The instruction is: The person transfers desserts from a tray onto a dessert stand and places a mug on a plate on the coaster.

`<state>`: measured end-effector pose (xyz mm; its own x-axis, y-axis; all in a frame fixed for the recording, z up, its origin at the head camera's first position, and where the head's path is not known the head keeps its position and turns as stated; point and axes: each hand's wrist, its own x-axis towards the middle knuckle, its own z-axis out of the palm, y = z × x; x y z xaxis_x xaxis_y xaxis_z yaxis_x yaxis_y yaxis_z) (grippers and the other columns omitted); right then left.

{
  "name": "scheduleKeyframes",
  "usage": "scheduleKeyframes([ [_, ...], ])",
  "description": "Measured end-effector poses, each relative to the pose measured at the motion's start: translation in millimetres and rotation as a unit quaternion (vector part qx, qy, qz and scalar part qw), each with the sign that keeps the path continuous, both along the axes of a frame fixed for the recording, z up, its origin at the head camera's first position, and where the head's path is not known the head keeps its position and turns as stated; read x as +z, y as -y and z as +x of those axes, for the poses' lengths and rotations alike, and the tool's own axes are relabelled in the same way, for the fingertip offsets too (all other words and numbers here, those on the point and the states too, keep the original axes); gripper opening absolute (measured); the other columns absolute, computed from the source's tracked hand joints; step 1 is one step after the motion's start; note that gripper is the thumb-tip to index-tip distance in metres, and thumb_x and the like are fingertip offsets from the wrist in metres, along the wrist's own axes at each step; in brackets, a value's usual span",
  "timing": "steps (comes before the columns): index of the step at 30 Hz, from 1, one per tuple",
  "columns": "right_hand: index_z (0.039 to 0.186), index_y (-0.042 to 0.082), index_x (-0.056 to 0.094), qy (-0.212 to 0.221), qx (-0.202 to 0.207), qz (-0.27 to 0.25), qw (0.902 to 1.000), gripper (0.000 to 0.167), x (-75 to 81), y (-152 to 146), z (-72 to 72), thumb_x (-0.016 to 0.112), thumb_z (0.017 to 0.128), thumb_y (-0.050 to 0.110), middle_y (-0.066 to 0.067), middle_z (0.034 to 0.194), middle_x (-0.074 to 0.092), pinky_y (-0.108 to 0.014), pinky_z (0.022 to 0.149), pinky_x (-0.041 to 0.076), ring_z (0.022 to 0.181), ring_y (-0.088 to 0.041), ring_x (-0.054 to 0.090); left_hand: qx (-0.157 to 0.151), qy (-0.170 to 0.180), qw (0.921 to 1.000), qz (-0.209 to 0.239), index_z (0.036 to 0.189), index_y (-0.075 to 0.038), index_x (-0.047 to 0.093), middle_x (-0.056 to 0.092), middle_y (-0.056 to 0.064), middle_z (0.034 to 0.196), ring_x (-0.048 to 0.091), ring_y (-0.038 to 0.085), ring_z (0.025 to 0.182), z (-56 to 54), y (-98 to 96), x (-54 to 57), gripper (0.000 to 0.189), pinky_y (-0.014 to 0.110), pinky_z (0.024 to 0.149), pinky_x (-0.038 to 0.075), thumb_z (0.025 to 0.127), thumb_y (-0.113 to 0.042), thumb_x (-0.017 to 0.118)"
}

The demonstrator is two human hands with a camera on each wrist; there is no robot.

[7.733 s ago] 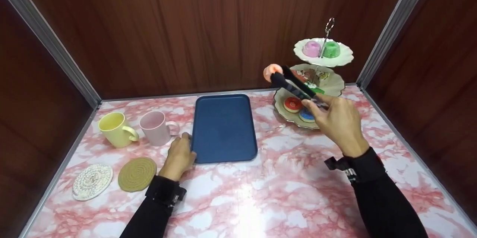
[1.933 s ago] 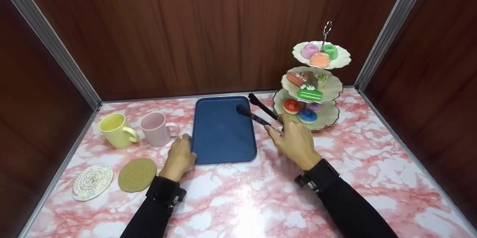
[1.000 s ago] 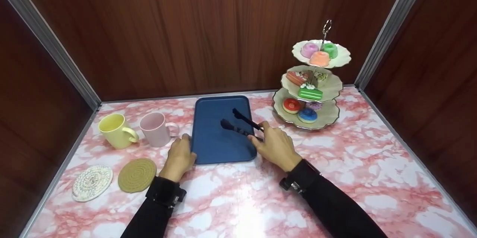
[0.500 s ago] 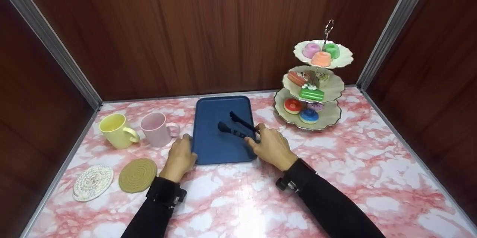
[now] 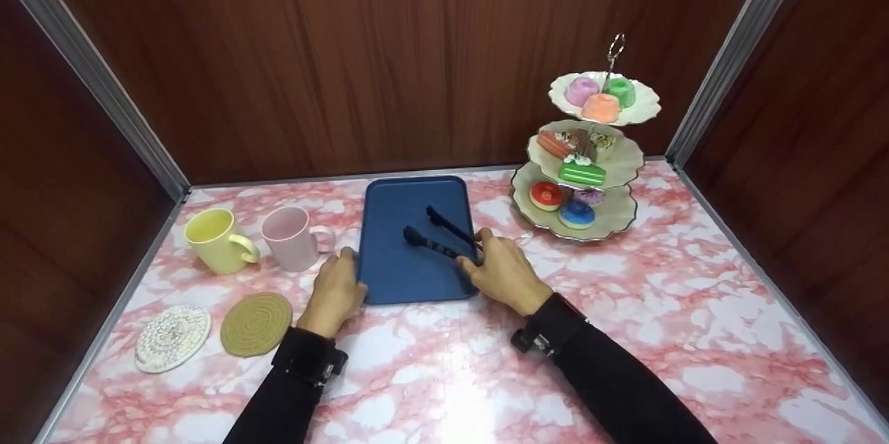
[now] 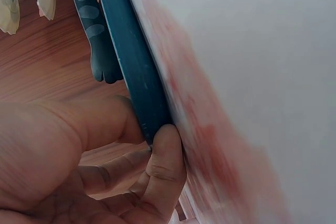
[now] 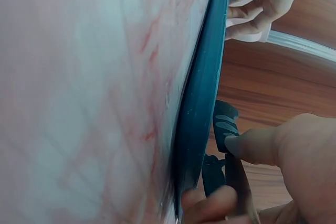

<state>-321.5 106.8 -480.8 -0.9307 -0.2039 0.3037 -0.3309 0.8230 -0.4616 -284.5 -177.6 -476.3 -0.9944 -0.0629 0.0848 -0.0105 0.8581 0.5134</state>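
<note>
Tongs (image 5: pixel 436 247), gripped by R hand (image 5: pixel 507 274), were lowered to tray (image 5: pixel 399 277) (edge pinched by L hand (image 5: pixel 335 291)). Orange cake (image 5: pixel 601 108) now set on stand (image 5: pixel 615 222); placing prob. done.

I have passage over the pink-and-white marbled tabletop (image 5: pixel 417 354) before the dark-blue rectangular tray (image 5: pixel 389 270). Left hand (image 5: pixel 335 289): obstructed ahead-left by the pale-pink cylindrical mug (image 5: pixel 293 247). Right hand (image 5: pixel 507 272): obstructed ahead-right by the cream scalloped three-tier stand (image 5: pixel 628 159).

PLACE: you are in a panelled booth (image 5: pixel 62 173), likely a lab set-up | AROUND YOU: wood-grain panels (image 5: pixel 389 62) on three sides, grey metal strips (image 5: pixel 742 41) in the corners | TABLETOP (image 5: pixel 555 354): marbled pink and white, laid café-style with tray (image 5: pixel 387 215), mugs (image 5: pixel 221 246) and tiered stand (image 5: pixel 617 213)
</note>
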Motion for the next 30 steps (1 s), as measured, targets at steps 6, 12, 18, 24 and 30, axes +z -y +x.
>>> scheduleKeyframes([
  [6, 0.113, 0.01, 0.054, 0.001, 0.012, 0.007, 0.9999, 0.044, 0.4, -0.7, -0.6, 0.063, 0.076, 0.031, 0.0, 0.077, 0.054, -0.03, 0.058, 0.045, 0.065, -0.016, 0.054, -0.002, -0.006, 1.0, -0.001, 0.119, -0.002, 0.049, 0.054, 0.02, 0.106, 0.054, 0.036, 0.102, -0.2, 0.5, 0.0, 0.049, 0.048, 0.088, 0.046, 0.072, -0.005, 0.062],
  [12, 0.118, 0.005, 0.052, 0.011, 0.038, 0.011, 0.9992, 0.051, 0.8, -2.5, 0.1, 0.061, 0.071, 0.023, -0.007, 0.098, 0.045, -0.029, 0.07, 0.049, 0.077, -0.018, 0.053, -0.003, -0.001, 1.0, -0.005, 0.12, -0.002, 0.048, 0.054, 0.02, 0.106, 0.054, 0.036, 0.103, -0.7, 1.3, 0.0, 0.05, 0.047, 0.088, 0.046, 0.072, -0.005, 0.062],
  [18, 0.116, 0.004, 0.056, -0.008, 0.062, 0.004, 0.998, 0.049, 1.6, -3.5, -0.1, 0.061, 0.069, 0.016, -0.007, 0.098, 0.044, -0.029, 0.072, 0.048, 0.079, -0.017, 0.052, -0.003, 0.005, 1.0, -0.003, 0.121, -0.004, 0.049, 0.055, 0.02, 0.107, 0.054, 0.037, 0.104, -1.4, 1.5, 0.3, 0.051, 0.047, 0.089, 0.045, 0.072, -0.006, 0.063],
  [24, 0.117, 0.006, 0.059, -0.029, 0.068, -0.001, 0.9972, 0.047, 3.2, -1.6, 0.3, 0.064, 0.07, 0.013, -0.004, 0.097, 0.049, -0.028, 0.072, 0.047, 0.079, -0.014, 0.052, 0.001, 0.002, 1.0, -0.007, 0.12, -0.004, 0.049, 0.055, 0.02, 0.104, 0.055, 0.036, 0.101, -1.7, 1.9, -0.3, 0.05, 0.047, 0.087, 0.046, 0.072, -0.005, 0.063],
  [30, 0.119, 0.009, 0.06, -0.044, 0.079, 0.001, 0.9959, 0.044, 3.2, -2.5, -0.7, 0.066, 0.076, 0.012, -0.004, 0.098, 0.052, -0.028, 0.07, 0.048, 0.079, -0.013, 0.052, -0.003, -0.002, 1.0, -0.008, 0.119, -0.003, 0.05, 0.056, 0.02, 0.103, 0.055, 0.036, 0.1, -1.9, 2.0, 0.1, 0.05, 0.047, 0.086, 0.046, 0.071, -0.005, 0.063],
])
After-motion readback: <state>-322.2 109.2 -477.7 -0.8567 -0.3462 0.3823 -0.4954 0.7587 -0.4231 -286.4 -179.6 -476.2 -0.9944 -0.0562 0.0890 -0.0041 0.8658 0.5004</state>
